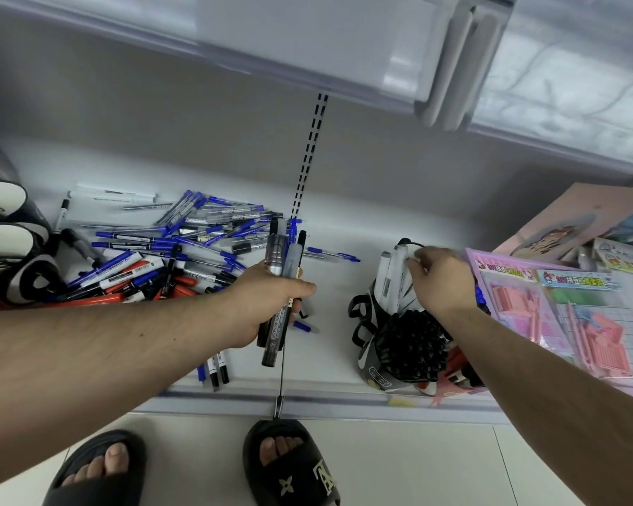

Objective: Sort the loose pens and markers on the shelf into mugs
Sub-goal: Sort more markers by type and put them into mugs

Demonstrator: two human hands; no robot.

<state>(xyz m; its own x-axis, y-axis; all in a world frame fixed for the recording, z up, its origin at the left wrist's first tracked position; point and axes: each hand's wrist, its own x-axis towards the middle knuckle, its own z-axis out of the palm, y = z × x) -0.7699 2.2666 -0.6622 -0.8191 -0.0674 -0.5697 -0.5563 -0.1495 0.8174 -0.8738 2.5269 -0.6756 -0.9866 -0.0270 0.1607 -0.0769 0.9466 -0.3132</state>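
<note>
Left hand (271,304): gripping a bundle of markers (282,264) above the shelf (329,359).
Right hand (441,279): pinching white markers (391,272) standing in rear mug (370,308).
Pile (161,250): lying loose, left.

Two bare forearms reach forward over the shelf edge, hands apart.
The left hand (271,304) is curled in a fist round a bundle of black and grey markers (284,264), thumb across the front. The right hand (441,283) bends down at the wrist, fingertips pinching a pale grey marker (399,266).
</note>
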